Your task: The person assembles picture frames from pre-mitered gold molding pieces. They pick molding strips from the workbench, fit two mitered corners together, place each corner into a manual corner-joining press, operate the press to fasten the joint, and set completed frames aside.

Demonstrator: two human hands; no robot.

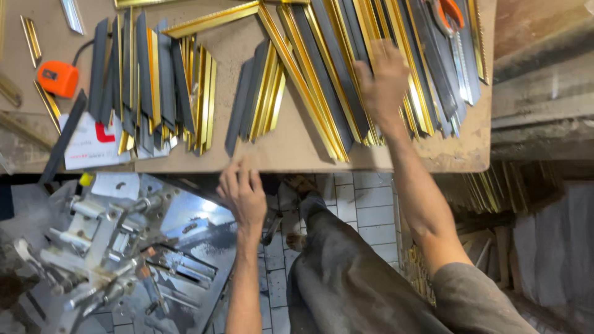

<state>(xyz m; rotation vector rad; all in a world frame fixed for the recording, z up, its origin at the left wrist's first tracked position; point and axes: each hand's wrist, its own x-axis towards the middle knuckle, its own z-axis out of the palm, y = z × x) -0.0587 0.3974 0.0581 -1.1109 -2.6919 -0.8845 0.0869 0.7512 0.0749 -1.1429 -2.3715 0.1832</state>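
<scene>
Fingers (377, 62) of the right hand (385, 83) spread flat on long gold-edged strips (334, 80), pinning them; the left hand (242, 195), loosely open and empty, rests at the tabletop (297, 148) edge.

Brown worktable (297, 145), loaded edge to edge with cut frame moulding.

Landmark was the orange tape measure (57, 78), sitting near the table's left end. Just right of it a fanned batch of short grey-and-gold moulding pieces (151, 86) lay side by side, partly over a white paper sheet (86, 145). Further right sat a smaller bundle of short pieces (257, 99), then, well away from the tape measure, a big spread of long gold-and-grey strips (346, 74) lay at a slant, with an orange-handled saw (451, 25) resting on top.
</scene>
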